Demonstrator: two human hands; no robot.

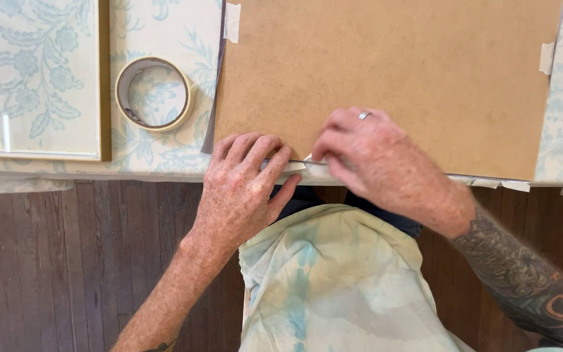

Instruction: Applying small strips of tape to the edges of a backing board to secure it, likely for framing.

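A brown fibreboard backing panel (392,72) lies flat on a table covered with a pale floral cloth (164,150). My left hand (242,189) rests at the panel's near edge, fingers pressing a strip of pale masking tape (292,167) there. My right hand (373,156), with a ring on one finger, is beside it with fingertips pinching or pressing the same strip at the edge. Short tape pieces hold the panel's corners (232,21) and right side (546,57).
A roll of masking tape (154,93) lies on the cloth left of the panel. A gold-framed glass pane (34,78) sits at the far left. Below the table edge is dark wooden floor (66,261), and a pale tie-dye garment covers my lap (333,287).
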